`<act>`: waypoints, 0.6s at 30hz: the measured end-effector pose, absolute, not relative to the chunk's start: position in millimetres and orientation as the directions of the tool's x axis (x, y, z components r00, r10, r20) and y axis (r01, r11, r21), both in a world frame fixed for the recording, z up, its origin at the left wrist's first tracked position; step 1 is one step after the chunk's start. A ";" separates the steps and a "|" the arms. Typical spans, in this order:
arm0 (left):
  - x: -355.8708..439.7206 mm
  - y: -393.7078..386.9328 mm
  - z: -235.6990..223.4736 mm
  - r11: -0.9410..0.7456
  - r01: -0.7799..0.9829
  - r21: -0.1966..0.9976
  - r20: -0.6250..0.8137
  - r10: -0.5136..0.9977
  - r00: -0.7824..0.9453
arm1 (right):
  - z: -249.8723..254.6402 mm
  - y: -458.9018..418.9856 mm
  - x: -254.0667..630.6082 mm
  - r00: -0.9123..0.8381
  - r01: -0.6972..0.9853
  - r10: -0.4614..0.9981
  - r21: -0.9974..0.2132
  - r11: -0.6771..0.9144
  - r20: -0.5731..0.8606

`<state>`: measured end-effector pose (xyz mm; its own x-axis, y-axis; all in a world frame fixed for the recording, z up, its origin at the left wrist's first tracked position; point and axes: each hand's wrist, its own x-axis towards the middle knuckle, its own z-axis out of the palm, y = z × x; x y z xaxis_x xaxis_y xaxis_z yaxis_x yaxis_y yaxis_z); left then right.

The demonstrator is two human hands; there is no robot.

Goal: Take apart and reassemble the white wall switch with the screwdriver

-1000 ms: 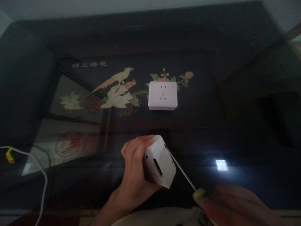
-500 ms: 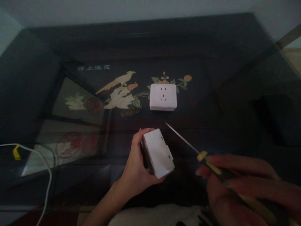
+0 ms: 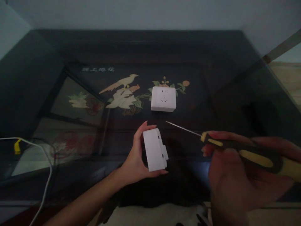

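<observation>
My left hand (image 3: pixel 138 153) grips a white socket box (image 3: pixel 154 150) by its two ends, fingers at the far end and thumb at the near end. One plain side of the box faces up, with two small dark slots and a tab along its right edge. In my right hand (image 3: pixel 235 169) is a screwdriver (image 3: pixel 254 153) with a black and yellow handle. Its thin metal shaft points left, and the tip is apart from the box, above and right of it. Farther back, a white wall socket (image 3: pixel 163 98) on its box lies face up on the table.
The glossy dark table (image 3: pixel 192 50) carries an inlaid bird-and-flower picture (image 3: pixel 121 91) and shows reflections. A white cable (image 3: pixel 49 175) with a yellow tag (image 3: pixel 17 146) curves along the left. Light-coloured floor shows beyond the right edge.
The screwdriver tip has come away from the box, and the handle has swung up to lie flatter. My left hand has turned the box so a plain side faces up.
</observation>
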<state>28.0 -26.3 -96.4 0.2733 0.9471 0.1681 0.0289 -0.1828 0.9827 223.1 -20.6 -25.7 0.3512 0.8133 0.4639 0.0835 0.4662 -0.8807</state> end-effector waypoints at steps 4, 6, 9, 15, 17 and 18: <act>24.9 -12.7 -95.2 -0.183 0.023 0.983 0.161 0.913 0.374 | -13.2 1.3 232.0 0.357 0.017 0.752 -0.809 0.588 0.554; 24.0 -6.1 -96.3 -0.211 0.033 0.977 0.182 0.903 0.389 | -3.0 15.1 235.7 0.323 0.002 0.782 -0.827 0.563 0.533; 23.8 -0.8 -100.4 -0.246 0.002 0.969 0.225 0.888 0.400 | 15.9 34.6 234.1 0.219 -0.086 0.849 -0.857 0.508 0.481; 25.1 -2.6 -105.4 -0.218 -0.070 0.973 0.227 0.874 0.430 | 53.1 54.1 199.9 -0.005 -0.230 0.971 -0.945 0.233 0.241; 25.6 -3.1 -104.5 -0.223 -0.062 0.973 0.228 0.883 0.411 | 60.2 54.7 188.9 -0.031 -0.246 0.986 -0.958 0.148 0.161; 25.8 -3.2 -103.9 -0.227 -0.058 0.972 0.231 0.886 0.402 | 62.0 54.5 185.1 -0.042 -0.261 0.990 -0.957 0.122 0.138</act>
